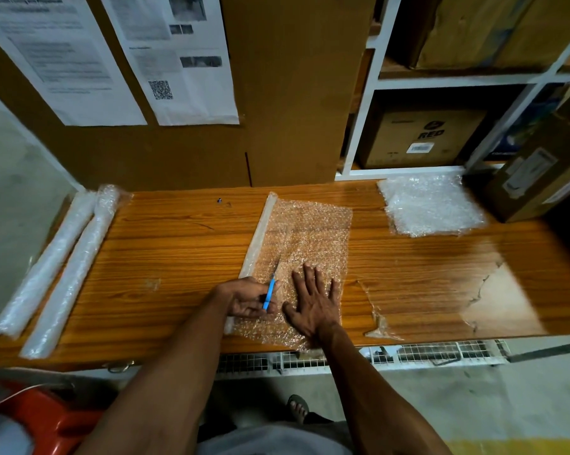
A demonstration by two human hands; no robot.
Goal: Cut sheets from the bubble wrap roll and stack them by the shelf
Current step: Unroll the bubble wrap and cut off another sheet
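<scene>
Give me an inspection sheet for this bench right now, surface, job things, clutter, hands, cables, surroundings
Surface: wooden table, veneer torn at right.
Job's things: bubble wrap roll partly unrolled; blue cutter on it; cut sheets stacked by the white shelf.
Clutter: two spare rolls at left edge; tape scrap.
Grips: left hand grips cutter; right hand presses wrap flat.
Cables: nothing seen.
Surroundings: cardboard boxes, posted papers.

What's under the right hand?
The right hand lies flat, fingers spread, on the unrolled bubble wrap sheet. The wooden table shows through the wrap around it. The patch directly beneath the palm is covered.
</scene>
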